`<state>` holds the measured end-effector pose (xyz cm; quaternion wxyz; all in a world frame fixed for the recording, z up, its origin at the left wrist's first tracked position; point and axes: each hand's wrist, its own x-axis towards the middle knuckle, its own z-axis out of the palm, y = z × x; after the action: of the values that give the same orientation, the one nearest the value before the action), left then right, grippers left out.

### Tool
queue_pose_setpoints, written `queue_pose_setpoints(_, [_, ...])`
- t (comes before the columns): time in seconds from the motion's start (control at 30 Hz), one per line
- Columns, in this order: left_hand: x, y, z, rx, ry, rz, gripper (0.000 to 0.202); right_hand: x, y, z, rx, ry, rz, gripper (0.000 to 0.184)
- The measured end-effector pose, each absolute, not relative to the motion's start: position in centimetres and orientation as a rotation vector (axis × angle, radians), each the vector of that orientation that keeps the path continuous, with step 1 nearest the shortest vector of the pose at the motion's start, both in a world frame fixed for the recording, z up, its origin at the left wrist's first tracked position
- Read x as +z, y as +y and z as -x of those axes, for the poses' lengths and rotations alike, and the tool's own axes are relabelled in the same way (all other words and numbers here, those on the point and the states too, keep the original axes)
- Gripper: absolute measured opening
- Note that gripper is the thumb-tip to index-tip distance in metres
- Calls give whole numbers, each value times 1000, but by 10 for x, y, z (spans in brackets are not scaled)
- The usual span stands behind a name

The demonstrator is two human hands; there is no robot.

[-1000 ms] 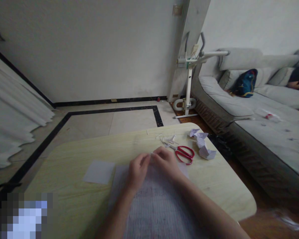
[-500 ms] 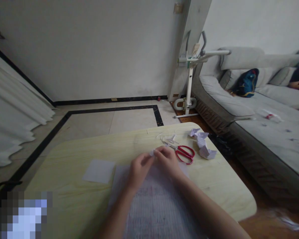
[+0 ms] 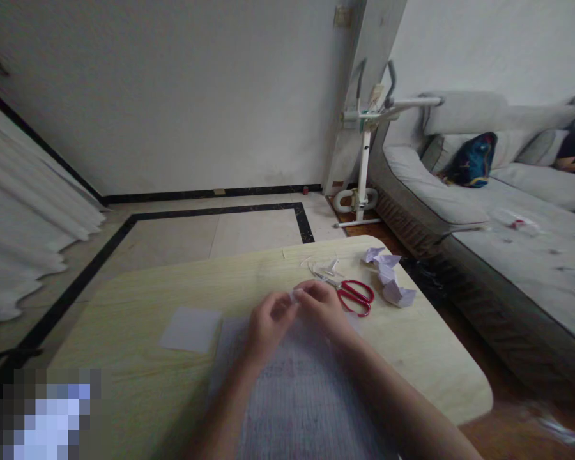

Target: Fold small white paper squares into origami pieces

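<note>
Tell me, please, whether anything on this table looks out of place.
Crumpled paper lies near the table's far right edge, with thin scraps strewn beside the scissors. Nothing else stands out.

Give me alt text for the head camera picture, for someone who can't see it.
The left hand and right hand pinch a small white paper piece together above a lined sheet on a pale wooden table. Red scissors and crumpled paper lie to their right.

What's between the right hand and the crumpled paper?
The red scissors lie between the right hand, pinching a bit of white paper, and the crumpled paper, in the head view.
</note>
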<state>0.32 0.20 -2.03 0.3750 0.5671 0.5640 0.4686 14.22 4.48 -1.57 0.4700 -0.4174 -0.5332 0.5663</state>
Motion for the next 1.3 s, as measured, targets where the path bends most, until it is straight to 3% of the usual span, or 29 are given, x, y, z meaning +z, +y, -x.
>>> queue_pose_setpoints(0.13, [-19,3,-4,1236,1437,-1369,25,-18,47,-143,1494,-1195,994,21])
queue_pose_setpoints(0.33, [-15,4,2,1423,1495,-1244,22,-18,43,-143,1391,-1471,995,20])
queue_pose_setpoints(0.77, [-10,1,0,1374,1495,-1292,18,-10,40,-144,1170,-1714,1005,19])
queue_pose_setpoints(1.3, [-16,4,-2,1374,1499,-1263,17,-14,37,-141,1259,-1619,1121,21])
